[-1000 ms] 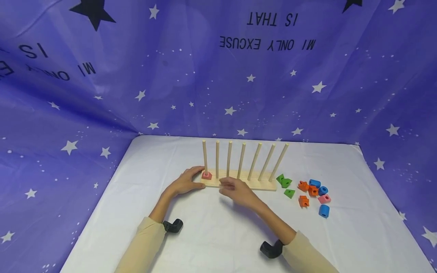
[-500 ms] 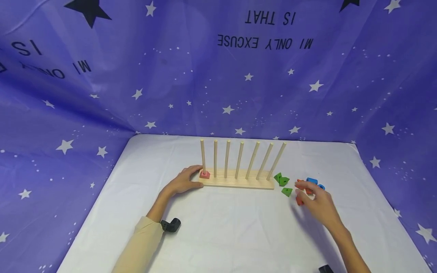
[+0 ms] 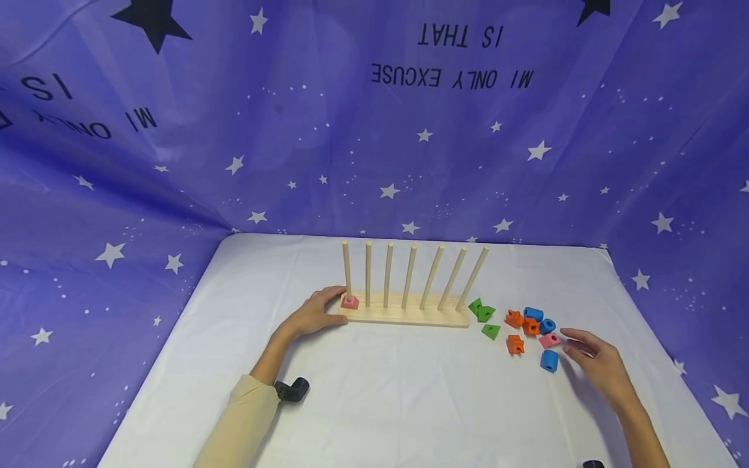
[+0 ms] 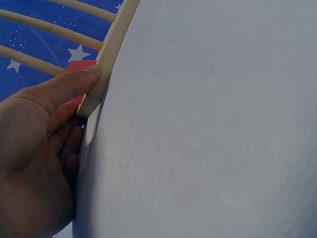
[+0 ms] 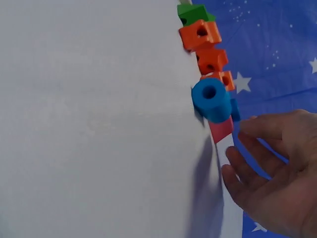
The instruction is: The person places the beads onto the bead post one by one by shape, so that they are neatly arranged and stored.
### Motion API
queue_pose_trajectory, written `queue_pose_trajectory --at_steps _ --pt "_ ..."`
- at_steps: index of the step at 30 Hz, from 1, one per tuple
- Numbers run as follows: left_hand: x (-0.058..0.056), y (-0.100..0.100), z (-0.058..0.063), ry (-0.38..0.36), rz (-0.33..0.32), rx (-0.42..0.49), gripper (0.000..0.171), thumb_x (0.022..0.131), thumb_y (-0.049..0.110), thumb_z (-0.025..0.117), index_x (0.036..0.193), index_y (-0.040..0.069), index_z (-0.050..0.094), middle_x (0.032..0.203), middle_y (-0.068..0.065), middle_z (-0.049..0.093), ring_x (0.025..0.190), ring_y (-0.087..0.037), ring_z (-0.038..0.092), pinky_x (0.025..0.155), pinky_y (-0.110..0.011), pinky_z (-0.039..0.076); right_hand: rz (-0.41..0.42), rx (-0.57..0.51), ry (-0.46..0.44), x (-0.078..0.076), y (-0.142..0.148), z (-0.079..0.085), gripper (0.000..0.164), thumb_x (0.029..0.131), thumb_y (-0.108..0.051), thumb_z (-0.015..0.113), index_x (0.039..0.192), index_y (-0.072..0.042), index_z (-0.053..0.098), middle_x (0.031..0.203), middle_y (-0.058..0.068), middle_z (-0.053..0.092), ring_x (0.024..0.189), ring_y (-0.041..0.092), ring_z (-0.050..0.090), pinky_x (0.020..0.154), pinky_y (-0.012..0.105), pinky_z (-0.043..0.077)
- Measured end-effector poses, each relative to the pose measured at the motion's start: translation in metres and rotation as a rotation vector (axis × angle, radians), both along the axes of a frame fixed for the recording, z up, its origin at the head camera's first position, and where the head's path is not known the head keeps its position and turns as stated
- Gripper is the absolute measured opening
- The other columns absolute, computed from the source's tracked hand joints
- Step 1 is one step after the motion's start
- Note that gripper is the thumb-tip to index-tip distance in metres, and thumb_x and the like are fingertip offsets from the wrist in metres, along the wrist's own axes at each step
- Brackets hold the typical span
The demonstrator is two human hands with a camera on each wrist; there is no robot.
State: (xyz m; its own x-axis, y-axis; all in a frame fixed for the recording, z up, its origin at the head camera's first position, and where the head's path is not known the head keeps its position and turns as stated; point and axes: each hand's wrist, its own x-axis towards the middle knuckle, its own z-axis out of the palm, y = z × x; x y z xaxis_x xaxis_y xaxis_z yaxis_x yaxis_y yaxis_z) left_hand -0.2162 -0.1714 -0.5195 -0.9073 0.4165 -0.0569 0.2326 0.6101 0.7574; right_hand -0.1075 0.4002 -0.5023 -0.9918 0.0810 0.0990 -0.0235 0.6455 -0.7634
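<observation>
A wooden peg board point(image 3: 409, 314) with a row of upright pegs stands on the table, a pink block point(image 3: 350, 302) at the foot of its leftmost peg. My left hand point(image 3: 313, 316) grips the board's left end; in the left wrist view the thumb point(image 4: 74, 84) lies against the front edge and the fingers reach behind. At the right, my right hand point(image 3: 603, 367) holds nothing. Its thumb and forefinger are parted, right beside another pink block point(image 3: 550, 340). In the right wrist view a blue cylinder point(image 5: 210, 99) partly hides that block.
Several orange blocks point(image 3: 515, 344) and blue cylinders point(image 3: 549, 361) lie loose around the second pink block. Green triangular blocks point(image 3: 490, 331) lie between them and the peg board. A purple star-patterned curtain point(image 3: 374, 130) hangs behind the white table point(image 3: 409, 403).
My right hand has moved from in front of the pegs, across the loose blocks, to the pink block's right side. My left hand has kept its grip on the peg board.
</observation>
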Motion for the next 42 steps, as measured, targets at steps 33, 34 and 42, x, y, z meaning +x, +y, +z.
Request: queue_pose_trajectory --at_steps 33,34,42 --pt "0.000 0.001 0.002 0.000 -0.004 0.002 0.074 0.086 0.028 0.077 0.148 0.006 0.046 0.152 -0.018 0.042 0.139 -0.042 0.033 0.114 -0.061 0.023 -0.030 0.167 0.016 -0.005 0.002 0.003 0.037 0.090 -0.023 0.077 0.117 0.001 0.068 0.106 0.020 0.070 0.091 0.007 0.065 0.076 0.018 0.052" --pt "0.000 0.001 0.002 0.001 -0.005 0.003 0.073 0.086 0.028 0.077 0.148 0.006 0.046 0.152 -0.018 0.042 0.139 -0.042 0.033 0.114 -0.061 0.023 -0.023 0.150 0.043 -0.004 0.000 0.007 0.035 0.090 -0.020 0.077 0.116 0.002 0.068 0.106 0.021 0.070 0.090 0.000 0.063 0.075 0.012 0.050" --pt "0.000 0.000 -0.001 0.002 0.003 0.000 0.073 0.086 0.028 0.077 0.148 0.007 0.046 0.151 -0.018 0.043 0.138 -0.041 0.035 0.113 -0.060 0.025 0.067 0.005 0.156 -0.005 -0.043 0.054 0.032 0.092 -0.011 0.073 0.120 0.004 0.065 0.106 0.010 0.070 0.091 -0.008 0.062 0.078 0.006 0.048"
